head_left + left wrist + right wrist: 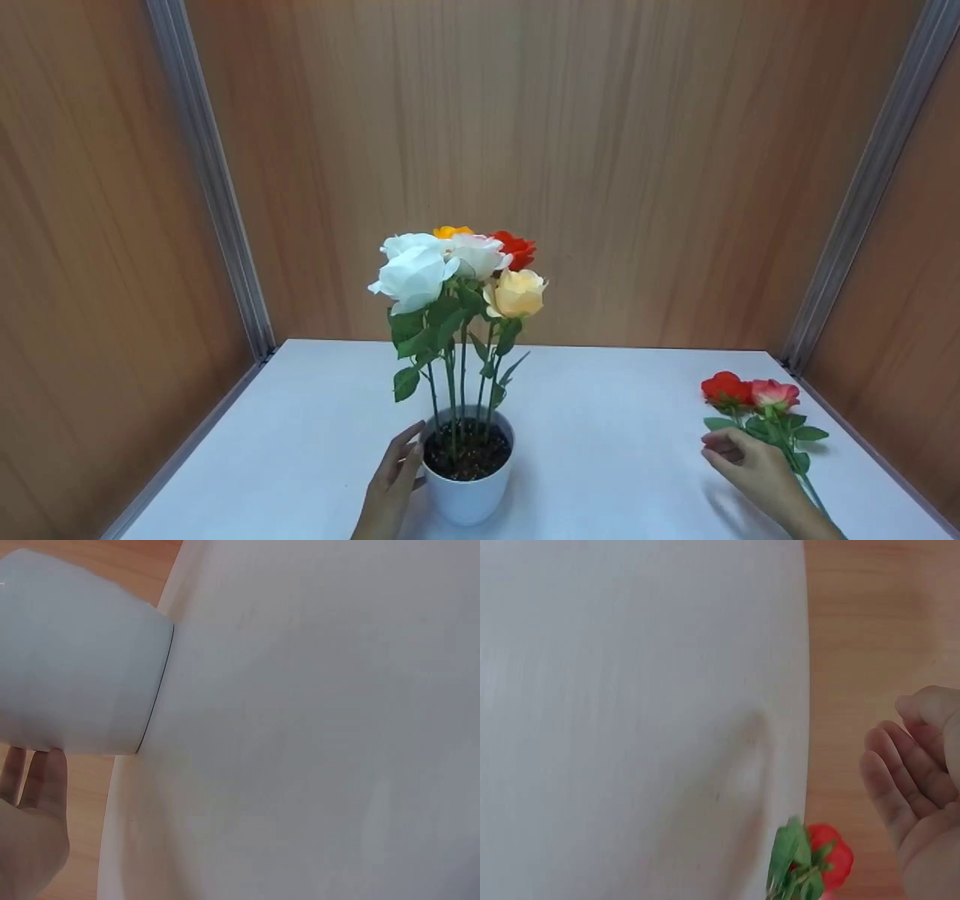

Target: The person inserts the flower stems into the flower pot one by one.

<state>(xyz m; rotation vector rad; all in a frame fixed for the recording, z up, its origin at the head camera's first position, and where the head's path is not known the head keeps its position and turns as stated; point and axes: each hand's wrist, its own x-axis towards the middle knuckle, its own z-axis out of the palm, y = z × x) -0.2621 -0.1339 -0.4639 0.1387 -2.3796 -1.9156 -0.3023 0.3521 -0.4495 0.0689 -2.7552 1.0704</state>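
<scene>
A white pot (466, 495) filled with dark soil stands on the table. From it rise several upright artificial roses: a big white rose (412, 274), a pale pinkish-white rose (477, 255), a cream-yellow rose (517, 293), a red rose (517, 249) and an orange rose (453, 232). My left hand (394, 476) rests its fingertips against the pot's left side; the left wrist view shows these fingers (51, 776) touching the wall. Over by the loose flowers, my right hand (750, 466) hovers with loosely bent fingers and nothing in them.
Lying on the table's right side are a red rose (726, 389) and a pink rose (775, 394) with green leaves and long stems, partly behind the right hand. Wood-grain panels (600, 165) and grey metal posts (214, 172) enclose the white table (300, 435).
</scene>
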